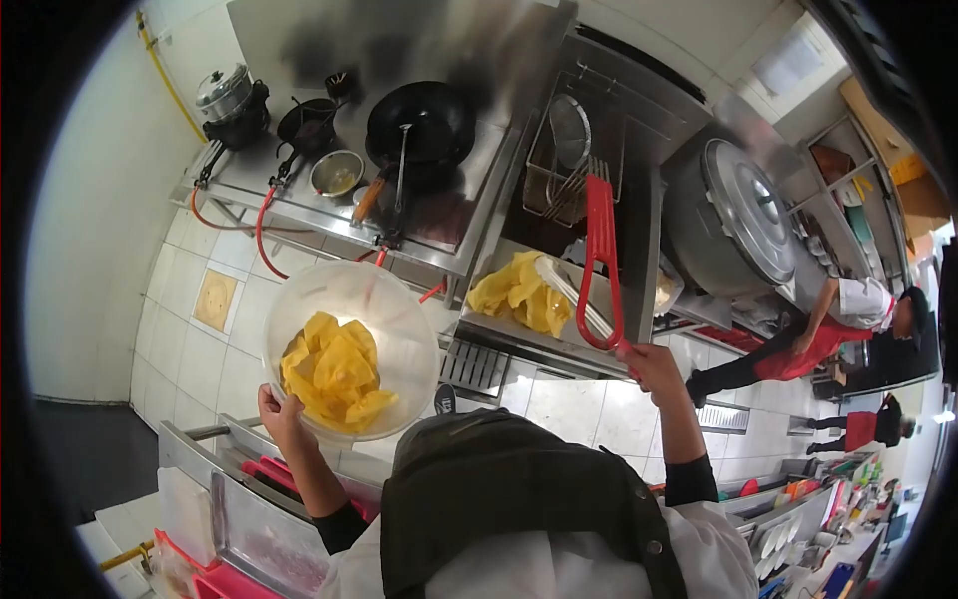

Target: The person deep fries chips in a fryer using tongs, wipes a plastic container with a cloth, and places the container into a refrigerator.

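My left hand (pixel 282 414) is closed on the rim of a large translucent plastic bowl (pixel 414 299), tilted toward me. Yellow crinkled pieces (pixel 339 374) lie inside it. My right hand (pixel 654 371) grips what look like red-handled tongs (pixel 601 250), with metal parts reaching over the fryer. One metal arm of them meets more yellow crinkled pieces (pixel 519 295) at the fryer's near end; whether it clamps them, I cannot tell. Behind the red handle, a wire basket (pixel 544 190) with a round strainer (pixel 570 130) sits in the fryer (pixel 639 225).
On the steel stove (pixel 479 190) at left stand a black wok (pixel 421 125), a small metal bowl (pixel 337 174) and a lidded pot (pixel 225 95). A big lidded pot (pixel 743 215) is right of the fryer. A co-worker in a red apron (pixel 823 349) bends nearby; another person (pixel 863 427) stands farther off.
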The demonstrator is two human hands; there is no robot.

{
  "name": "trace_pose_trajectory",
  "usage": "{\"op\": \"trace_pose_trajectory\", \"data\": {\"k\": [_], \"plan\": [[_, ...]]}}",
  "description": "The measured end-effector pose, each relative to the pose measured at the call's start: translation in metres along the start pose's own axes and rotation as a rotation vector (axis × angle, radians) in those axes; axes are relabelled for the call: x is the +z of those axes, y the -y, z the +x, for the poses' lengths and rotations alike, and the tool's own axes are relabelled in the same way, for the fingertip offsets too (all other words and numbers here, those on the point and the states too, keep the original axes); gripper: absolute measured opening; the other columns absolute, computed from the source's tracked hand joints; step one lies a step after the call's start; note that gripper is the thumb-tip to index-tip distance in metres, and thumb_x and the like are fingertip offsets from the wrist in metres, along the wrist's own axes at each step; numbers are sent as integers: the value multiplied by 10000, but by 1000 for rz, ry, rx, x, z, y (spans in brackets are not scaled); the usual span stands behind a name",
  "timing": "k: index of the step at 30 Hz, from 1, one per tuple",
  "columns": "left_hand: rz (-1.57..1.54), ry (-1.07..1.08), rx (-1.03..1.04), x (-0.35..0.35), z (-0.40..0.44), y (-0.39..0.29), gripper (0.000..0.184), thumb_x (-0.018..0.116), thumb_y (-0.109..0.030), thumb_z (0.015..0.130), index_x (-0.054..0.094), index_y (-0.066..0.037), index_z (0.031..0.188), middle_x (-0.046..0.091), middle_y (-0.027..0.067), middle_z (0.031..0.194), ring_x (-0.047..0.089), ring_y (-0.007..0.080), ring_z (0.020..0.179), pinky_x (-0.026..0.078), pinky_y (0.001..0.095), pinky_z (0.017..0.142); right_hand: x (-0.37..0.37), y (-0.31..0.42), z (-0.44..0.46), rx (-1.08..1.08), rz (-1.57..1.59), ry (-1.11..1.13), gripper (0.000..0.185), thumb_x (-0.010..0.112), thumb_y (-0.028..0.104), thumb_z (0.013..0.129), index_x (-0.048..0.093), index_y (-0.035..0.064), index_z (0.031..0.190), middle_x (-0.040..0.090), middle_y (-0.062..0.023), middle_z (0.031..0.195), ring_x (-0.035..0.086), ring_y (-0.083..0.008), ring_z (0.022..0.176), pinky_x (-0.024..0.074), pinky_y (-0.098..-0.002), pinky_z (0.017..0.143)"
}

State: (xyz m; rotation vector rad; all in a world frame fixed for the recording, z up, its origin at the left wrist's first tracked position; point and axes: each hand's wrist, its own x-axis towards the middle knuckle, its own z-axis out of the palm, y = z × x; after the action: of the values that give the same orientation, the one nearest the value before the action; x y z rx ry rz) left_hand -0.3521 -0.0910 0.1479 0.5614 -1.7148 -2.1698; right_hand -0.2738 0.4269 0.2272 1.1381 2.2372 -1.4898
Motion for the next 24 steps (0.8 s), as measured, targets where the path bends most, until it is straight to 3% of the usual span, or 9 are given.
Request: {"op": "trace_pose_trajectory", "data": {"k": [3,6,9,10,17,22,24], "plan": [[19,-17,-13,8,-4,-4,178,545,-5,655,420,-90,749,433,-34,672,360,48,574,286,182,539,-5,-6,-6,1,-39,-2,194,678,205,817,665,12,834,459,46,541,369,-23,435,236,-203,387],[13,-2,-19,5,0,4,176,546,-4,657,423,-90,750,439,-32,671,365,49,574,288,184,540,0,-44,16,-330,-183,-36,324,702,290,783,668,-4,913,558,-43,561,506,-160,477,399,-302,475],[5,-5,-49,6,0,5,171,541,-8,656,424,-84,755,444,-28,673,369,51,572,293,185,539,24,-29,-7,-559,-494,-208,323,692,308,781,668,50,974,623,-142,654,603,-304,611,458,-382,585],[-12,7,-41,8,-1,3,169,538,-8,654,425,-83,755,448,-26,675,373,51,573,296,185,541,32,-28,-11,-502,-528,-195,307,681,317,782,674,94,992,617,-199,730,604,-377,710,460,-424,624],[-63,45,-33,13,-4,2,163,522,-9,638,443,-68,767,492,-11,698,420,60,584,334,182,557,50,-32,-26,-493,-365,-218,304,691,278,791,660,73,1013,630,-181,735,616,-323,663,462,-373,614],[-34,-25,-12,13,2,15,176,532,-8,625,474,-41,788,501,-8,710,450,76,604,362,191,565,36,-27,-56,-561,-436,-313,290,706,230,789,650,55,1013,623,-158,711,595,-265,613,458,-340,594],[9,-2,-12,6,5,21,186,542,-5,621,477,-45,791,497,-12,708,451,74,610,361,189,567,32,-8,-78,-583,-386,-202,289,709,187,786,644,31,1021,639,-149,727,599,-222,612,462,-318,601]]}}
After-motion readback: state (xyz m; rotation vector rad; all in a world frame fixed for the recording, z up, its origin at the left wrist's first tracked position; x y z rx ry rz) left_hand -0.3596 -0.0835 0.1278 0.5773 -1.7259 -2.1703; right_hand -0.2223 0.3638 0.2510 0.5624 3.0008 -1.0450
